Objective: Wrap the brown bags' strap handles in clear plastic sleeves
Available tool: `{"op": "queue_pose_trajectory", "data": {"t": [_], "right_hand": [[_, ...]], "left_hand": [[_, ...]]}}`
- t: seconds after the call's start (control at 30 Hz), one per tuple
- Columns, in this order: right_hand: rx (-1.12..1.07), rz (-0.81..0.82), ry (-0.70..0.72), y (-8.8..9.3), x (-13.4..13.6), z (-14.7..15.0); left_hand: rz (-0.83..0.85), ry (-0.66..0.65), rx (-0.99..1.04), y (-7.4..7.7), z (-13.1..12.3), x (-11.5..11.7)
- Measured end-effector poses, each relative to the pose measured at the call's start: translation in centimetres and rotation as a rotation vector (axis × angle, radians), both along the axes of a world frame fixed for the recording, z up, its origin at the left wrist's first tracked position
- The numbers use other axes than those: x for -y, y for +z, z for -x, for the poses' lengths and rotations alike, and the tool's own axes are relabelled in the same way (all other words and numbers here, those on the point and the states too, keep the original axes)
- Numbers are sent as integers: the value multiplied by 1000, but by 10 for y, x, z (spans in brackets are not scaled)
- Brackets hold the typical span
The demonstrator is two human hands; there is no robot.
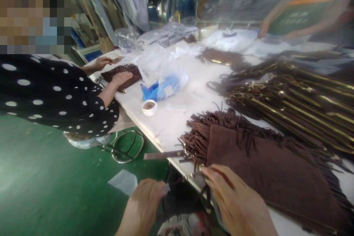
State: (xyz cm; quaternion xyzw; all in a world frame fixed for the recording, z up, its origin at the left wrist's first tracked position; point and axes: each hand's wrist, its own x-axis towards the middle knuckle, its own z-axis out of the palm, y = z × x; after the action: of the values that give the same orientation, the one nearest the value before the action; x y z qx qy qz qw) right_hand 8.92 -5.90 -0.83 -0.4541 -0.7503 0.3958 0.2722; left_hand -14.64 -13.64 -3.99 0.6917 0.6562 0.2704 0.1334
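A dark brown suede-like bag with fringed edges (257,169) lies flat at the table's near right edge. My right hand (235,195) is closed over its near left corner, fingertips pinching a gold-coloured metal ring (201,167) there. Below those fingers a thin dark strap (205,195) hangs off the edge. My left hand (145,199) is closed in front of the table, with a small whitish, see-through bit (166,188) at its fingertips; what it is I cannot make out. Another brown strap (163,155) sticks out past the edge from the bag's fringe.
Several brown bags with gold zips (282,96) are piled at right. A tape roll (149,107) and a blue tape dispenser (157,90) under clear plastic stand mid-table. At left, a co-worker's hand (121,78) rests on a fringed piece. Another person works at the far right.
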Motion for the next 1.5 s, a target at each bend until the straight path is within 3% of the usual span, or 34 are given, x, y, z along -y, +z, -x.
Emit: {"op": "queue_pose_trajectory", "data": {"t": [0.13, 0.23, 0.37, 0.67, 0.77, 1.0, 1.1, 1.3, 1.5], "right_hand": [[239, -308, 126, 19, -42, 8], [435, -431, 224, 25, -61, 9], [534, -463, 258, 23, -63, 8], [463, -383, 298, 22, -64, 4], [444, -375, 289, 22, -64, 3], [360, -307, 296, 26, -66, -3], [318, -278, 306, 27, -67, -5], [211, -222, 358, 34, -70, -10], [126, -187, 373, 36, -69, -16]], "left_hand": [[247, 185, 374, -2, -20, -3], [380, 214, 594, 1, -33, -9], [378, 168, 617, 7, -41, -18], [436, 144, 823, 17, -61, -48], [423, 165, 802, 18, -67, -54], [368, 136, 437, 33, -72, -54], [366, 167, 465, 33, -77, -56], [435, 233, 761, 27, -82, -67], [377, 200, 605, 29, -87, -81]]}}
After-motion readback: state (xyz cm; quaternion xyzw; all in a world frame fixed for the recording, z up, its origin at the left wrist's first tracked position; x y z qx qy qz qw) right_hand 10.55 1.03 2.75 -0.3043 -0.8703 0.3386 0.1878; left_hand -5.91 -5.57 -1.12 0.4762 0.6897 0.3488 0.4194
